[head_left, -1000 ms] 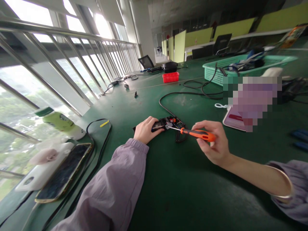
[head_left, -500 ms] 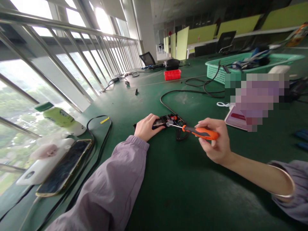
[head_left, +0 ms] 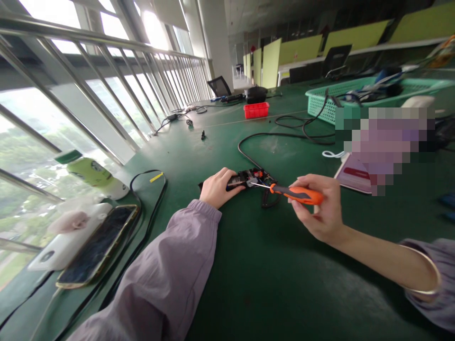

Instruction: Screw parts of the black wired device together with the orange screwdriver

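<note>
A small opened black electronic device (head_left: 253, 179) with exposed parts lies on the green table (head_left: 270, 284). My left hand (head_left: 216, 187) is closed over its left end and holds it down. My right hand (head_left: 316, 208) grips an orange-and-black screwdriver (head_left: 295, 193). The screwdriver's thin metal tip rests on the device's exposed inside. A black cable (head_left: 249, 144) runs from the device toward the back of the table.
At the left edge lie a phone (head_left: 95, 246), a white power bank (head_left: 60, 246) and a green-capped bottle (head_left: 88, 173). A red box (head_left: 256, 110) and a green basket (head_left: 355, 97) of cables stand farther back. A pink-white item (head_left: 353, 173) lies at the right.
The view has shifted slightly. Both hands stay on the device and the screwdriver, with the tip still at the device.
</note>
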The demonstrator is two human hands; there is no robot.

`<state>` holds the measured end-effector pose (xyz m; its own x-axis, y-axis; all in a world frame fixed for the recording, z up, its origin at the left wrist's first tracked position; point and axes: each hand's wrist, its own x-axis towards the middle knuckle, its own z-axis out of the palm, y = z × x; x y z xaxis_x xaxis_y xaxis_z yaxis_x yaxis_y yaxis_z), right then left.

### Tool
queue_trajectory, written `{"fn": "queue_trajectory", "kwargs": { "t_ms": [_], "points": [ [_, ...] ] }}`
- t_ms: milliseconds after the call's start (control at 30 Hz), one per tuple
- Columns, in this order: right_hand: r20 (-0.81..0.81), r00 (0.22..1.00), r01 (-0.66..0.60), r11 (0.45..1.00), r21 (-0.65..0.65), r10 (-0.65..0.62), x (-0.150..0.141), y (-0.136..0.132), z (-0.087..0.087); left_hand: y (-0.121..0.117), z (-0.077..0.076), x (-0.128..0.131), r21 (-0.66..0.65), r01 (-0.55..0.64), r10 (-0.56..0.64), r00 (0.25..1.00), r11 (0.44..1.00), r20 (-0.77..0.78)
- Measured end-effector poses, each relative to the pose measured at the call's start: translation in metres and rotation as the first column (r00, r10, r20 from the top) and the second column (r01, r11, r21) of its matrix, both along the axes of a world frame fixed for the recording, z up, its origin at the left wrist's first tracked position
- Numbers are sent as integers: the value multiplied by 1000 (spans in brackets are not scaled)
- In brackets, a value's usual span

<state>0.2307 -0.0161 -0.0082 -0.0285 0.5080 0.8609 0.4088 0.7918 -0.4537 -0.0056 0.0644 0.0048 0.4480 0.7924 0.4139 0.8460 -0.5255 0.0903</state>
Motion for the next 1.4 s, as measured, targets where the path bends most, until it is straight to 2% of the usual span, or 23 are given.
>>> {"fn": "queue_trajectory", "kwargs": {
  "t_ms": [133,400,467,600,700,833,1000,1233,1400],
  "points": [
    [84,996,2,999,54,-7,-1,-1,7,0,0,0,5,0,0,1000,1000,0],
    [-3,999,-34,999,26,34,-3,0,1,1,-1,0,19,-8,8,1000,1000,-18],
    [29,999,-24,999,34,23,-2,-1,2,1,-1,0,24,-5,5,1000,1000,-20],
    [120,992,-22,999,-33,26,0,-3,5,2,-2,-1,28,1,0,1000,1000,-20],
    [72,997,17,1000,26,-19,0,-1,3,2,-2,-1,28,-3,4,1000,1000,-18],
    [17,1000,-13,999,39,12,-2,0,2,1,-1,-1,18,-4,5,1000,1000,-19],
    [124,992,-1,1000,19,-2,-2,-3,6,-2,1,1,7,-35,35,999,999,-30],
    [17,1000,0,1000,30,-1,-2,0,4,-1,2,3,-6,-23,23,999,1000,-32],
    [96,994,45,998,39,-49,-2,-2,8,-1,2,3,-22,-33,32,999,999,-33]
  ]
}}
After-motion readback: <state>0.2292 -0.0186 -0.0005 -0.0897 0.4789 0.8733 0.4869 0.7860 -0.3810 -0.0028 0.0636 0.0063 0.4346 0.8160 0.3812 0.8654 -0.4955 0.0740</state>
